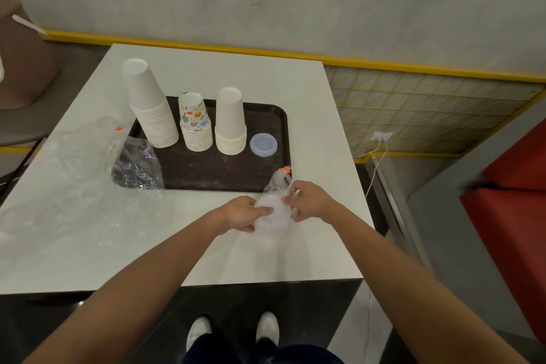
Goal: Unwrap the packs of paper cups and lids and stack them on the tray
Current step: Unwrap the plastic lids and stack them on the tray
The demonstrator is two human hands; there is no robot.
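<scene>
Lid pack (pixel 273 213) is held over the table (pixel 266 254), just off the tray's (pixel 224 168) five o'clock corner, with its tied neck and orange tie (pixel 286 169) pointing toward twelve. The left hand (pixel 240 214) is curled round the pack's nine o'clock side, apparently to steady it. Its film at the three o'clock side is pinched by the right hand (pixel 307 201), probably so that it can be torn or pulled away; whether the film is already open cannot be told. On the tray three upside-down stacks are set in a row along the far half: tall white cups (pixel 150 106) at ten o'clock, printed cups (pixel 195 124) at twelve, shorter white cups (pixel 230 124) at one. Bare lids (pixel 263 144) are laid at two o'clock, just beside the shorter cups, and the space nearer the pack is judged free for the lids yet to be unwrapped. A crumpled wrap (pixel 137 165) is draped over the tray's eight o'clock corner, and more film (pixel 82 151) is spread on the table at nine o'clock, away from the hands.
</scene>
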